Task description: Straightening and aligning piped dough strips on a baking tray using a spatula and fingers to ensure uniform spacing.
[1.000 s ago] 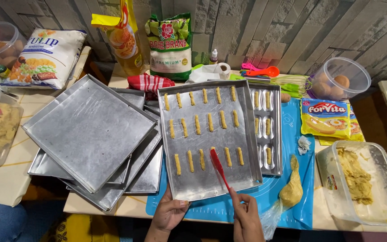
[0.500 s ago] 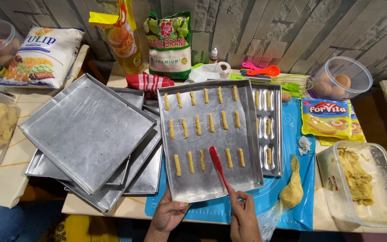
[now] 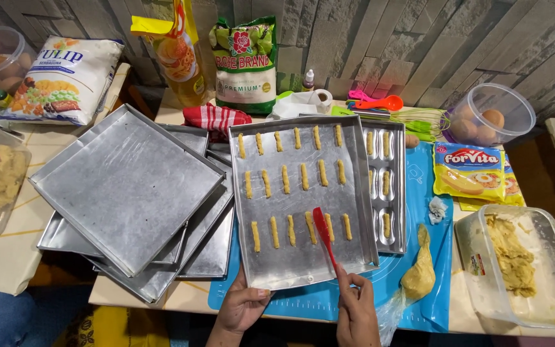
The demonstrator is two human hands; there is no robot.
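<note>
A metal baking tray (image 3: 361, 193) with three rows of pale dough sticks (image 3: 286, 179) lies on a blue mat (image 3: 428, 212). My left hand (image 3: 241, 307) grips the tray's near edge. My right hand (image 3: 357, 310) holds the handle of a red silicone spatula (image 3: 322, 230), whose blade rests over the front row of sticks. A filled piping bag of dough (image 3: 420, 271) lies on the mat just right of my right hand.
Several empty metal trays (image 3: 123, 186) are stacked to the left. A second tray with dough sticks (image 3: 387, 183) sits under the first. A plastic tub of dough (image 3: 515, 263) stands at the right, with margarine packets (image 3: 470, 173), a tub of eggs (image 3: 488, 115), and bags at the back.
The red spatula and my right hand have shifted slightly left along the front row. My left hand stays on the tray's near edge.
</note>
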